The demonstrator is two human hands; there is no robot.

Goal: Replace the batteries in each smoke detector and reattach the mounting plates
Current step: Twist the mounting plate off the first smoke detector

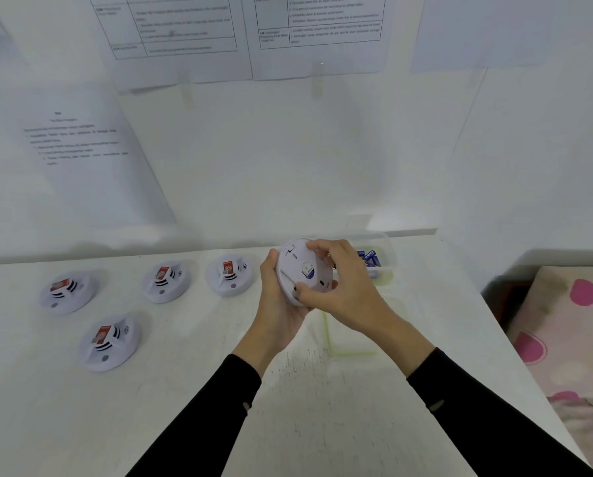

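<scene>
Smoke detector [300, 266] held above desk [185, 390], back face up; left hand [277, 304] cups rim, grip closed on it; right hand [343, 287] grips top, fingers curled; four other detectors [68, 291] [166, 280] [230, 274] [109, 341] lie left; batteries [370, 258] in tub [389, 259] behind.

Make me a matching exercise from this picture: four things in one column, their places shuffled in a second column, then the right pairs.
Things
1. held smoke detector
2. blue batteries
3. printed sheets
4. pink-spotted cloth

Places
A. in the clear container
B. on the wall
C. gripped by the left hand and the right hand
D. beside the table, on the right

Pairs: 1-C, 2-A, 3-B, 4-D
</scene>
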